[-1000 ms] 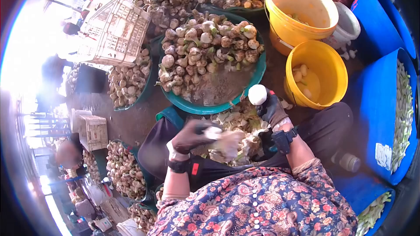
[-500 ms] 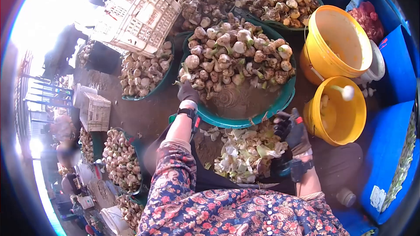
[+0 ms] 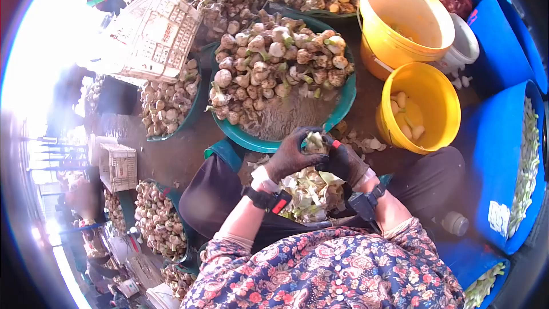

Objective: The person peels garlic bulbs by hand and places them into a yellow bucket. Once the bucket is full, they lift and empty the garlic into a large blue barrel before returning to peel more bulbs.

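Observation:
Both of my dark-gloved hands meet above a heap of pale peelings (image 3: 311,194). My left hand (image 3: 291,157) wraps round a garlic bulb (image 3: 314,143) from the left. From the right, my right hand (image 3: 343,163) closes on the same bulb, its fingers partly hidden. Just beyond them stands a green tub (image 3: 251,142) with many soiled garlic bulbs (image 3: 260,71) piled at its far side and bare wet bottom showing at the near side. To the right, a yellow bucket (image 3: 446,106) holds several peeled bulbs (image 3: 407,120).
A larger yellow bucket (image 3: 400,46) and a white bucket (image 3: 466,43) stand at the upper right. Blue containers (image 3: 497,177) line the right side. A white crate (image 3: 154,34) rests at the upper left near more garlic tubs. A person (image 3: 103,263) is at the lower left.
My left hand has come back from the tub's pile with a bulb. My right hand has moved left to meet it. The bulb seen airborne over the yellow bucket is no longer in the air.

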The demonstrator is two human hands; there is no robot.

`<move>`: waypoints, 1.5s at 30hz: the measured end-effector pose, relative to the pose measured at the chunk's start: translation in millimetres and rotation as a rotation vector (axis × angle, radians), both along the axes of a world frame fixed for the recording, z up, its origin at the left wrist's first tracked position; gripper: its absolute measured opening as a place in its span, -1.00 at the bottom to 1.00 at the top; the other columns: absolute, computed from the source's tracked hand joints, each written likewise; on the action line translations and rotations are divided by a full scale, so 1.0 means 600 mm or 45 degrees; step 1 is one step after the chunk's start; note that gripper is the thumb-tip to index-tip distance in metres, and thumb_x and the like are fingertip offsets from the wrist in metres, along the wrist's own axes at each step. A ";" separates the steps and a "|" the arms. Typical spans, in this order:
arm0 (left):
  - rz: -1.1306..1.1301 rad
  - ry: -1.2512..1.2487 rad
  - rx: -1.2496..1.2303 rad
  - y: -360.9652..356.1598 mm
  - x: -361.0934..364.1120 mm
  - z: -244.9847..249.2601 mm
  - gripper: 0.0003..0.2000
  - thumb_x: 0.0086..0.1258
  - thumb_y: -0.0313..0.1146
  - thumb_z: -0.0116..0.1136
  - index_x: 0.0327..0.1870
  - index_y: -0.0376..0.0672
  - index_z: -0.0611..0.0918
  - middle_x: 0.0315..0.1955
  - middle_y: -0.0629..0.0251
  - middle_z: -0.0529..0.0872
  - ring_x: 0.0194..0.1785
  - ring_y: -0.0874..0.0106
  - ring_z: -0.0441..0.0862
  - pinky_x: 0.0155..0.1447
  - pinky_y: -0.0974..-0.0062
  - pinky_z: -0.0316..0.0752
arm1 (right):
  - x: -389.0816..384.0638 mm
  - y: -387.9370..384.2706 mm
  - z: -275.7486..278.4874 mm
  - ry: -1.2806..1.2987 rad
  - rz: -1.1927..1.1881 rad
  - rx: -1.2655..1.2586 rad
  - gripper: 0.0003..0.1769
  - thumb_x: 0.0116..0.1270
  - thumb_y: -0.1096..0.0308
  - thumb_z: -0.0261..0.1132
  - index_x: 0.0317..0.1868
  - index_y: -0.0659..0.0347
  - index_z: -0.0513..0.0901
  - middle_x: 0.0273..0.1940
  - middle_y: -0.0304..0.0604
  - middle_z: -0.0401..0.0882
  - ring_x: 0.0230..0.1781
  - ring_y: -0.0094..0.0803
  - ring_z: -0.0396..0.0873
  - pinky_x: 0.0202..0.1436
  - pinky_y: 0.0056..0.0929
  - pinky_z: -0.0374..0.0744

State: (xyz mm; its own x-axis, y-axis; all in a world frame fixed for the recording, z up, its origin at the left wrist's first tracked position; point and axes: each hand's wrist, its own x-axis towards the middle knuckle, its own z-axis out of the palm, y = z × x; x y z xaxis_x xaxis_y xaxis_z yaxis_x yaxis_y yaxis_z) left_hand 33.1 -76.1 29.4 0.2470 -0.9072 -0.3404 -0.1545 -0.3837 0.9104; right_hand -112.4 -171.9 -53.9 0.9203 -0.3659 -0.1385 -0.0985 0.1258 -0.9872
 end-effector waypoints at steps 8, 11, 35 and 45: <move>0.166 -0.404 -0.074 0.007 -0.062 0.034 -0.48 -0.06 -0.22 0.50 -0.07 -0.26 0.58 -0.27 0.23 0.68 -0.17 0.43 0.63 -0.03 0.47 0.50 | -0.020 0.004 0.075 0.373 -0.467 -0.421 -0.49 0.25 -0.19 0.13 -0.35 0.14 0.64 -0.33 0.03 0.61 -0.31 -0.01 0.57 -0.26 -0.18 0.51; 0.032 -0.670 -0.166 0.014 -0.056 0.022 -0.49 -0.13 -0.19 0.49 -0.12 -0.21 0.61 -0.24 0.08 0.64 -0.18 0.17 0.64 -0.08 0.35 0.52 | -0.015 0.012 0.095 0.412 -0.473 -0.803 -0.63 0.21 -0.03 0.21 -0.35 0.14 0.63 -0.33 0.02 0.61 -0.32 0.01 0.57 -0.28 -0.15 0.50; -0.210 -0.776 -0.244 0.046 -0.051 -0.009 -0.53 -0.02 -0.35 0.41 -0.03 -0.26 0.60 -0.14 0.09 0.65 -0.09 0.20 0.60 -0.03 0.37 0.49 | -0.020 0.005 0.058 0.473 -0.188 0.840 -0.41 0.32 -0.29 0.00 -0.39 0.08 0.60 -0.58 -0.45 0.42 -0.68 -0.64 0.29 -0.60 -0.59 0.28; 0.765 1.230 0.089 0.061 -0.020 -0.043 -0.72 0.35 -0.22 0.13 -0.10 -0.27 0.59 -0.25 0.29 0.67 -0.21 0.46 0.64 -0.14 0.54 0.58 | -0.021 0.001 0.099 -0.136 -0.039 0.449 -0.59 0.29 0.24 0.20 0.10 0.24 0.48 -0.08 -0.21 0.52 -0.13 -0.51 0.45 -0.04 -0.51 0.45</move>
